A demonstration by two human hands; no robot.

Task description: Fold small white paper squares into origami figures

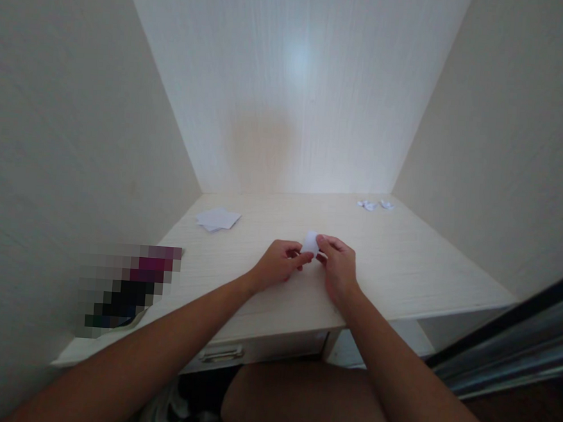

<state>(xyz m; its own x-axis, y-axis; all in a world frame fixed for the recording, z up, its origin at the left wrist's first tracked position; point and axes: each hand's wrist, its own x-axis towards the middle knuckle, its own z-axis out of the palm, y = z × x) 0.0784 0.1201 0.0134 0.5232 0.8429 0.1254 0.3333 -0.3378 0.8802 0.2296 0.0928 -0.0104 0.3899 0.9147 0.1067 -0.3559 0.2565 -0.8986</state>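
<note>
Mid-frame, our curled left hand (pixel 278 263) and right hand (pixel 341 266) pinch one paper slip (pixel 310 242) between them; one paper stack (pixel 218 219) lies centre-left.

I think that I sit in a home, at a desk (pixel 274 313) of pale board with a wood-like grain. A tall back panel (pixel 273 56) of similar look rises from its far edge, and a left side wall (pixel 77 94) and a right side wall (pixel 497 155) close its two ends, like a small alcove. Below the front edge I see a drawer (pixel 284 347) with a handle (pixel 222 355). My bare leg (pixel 297 398) near this edge also suggests a home.
</note>
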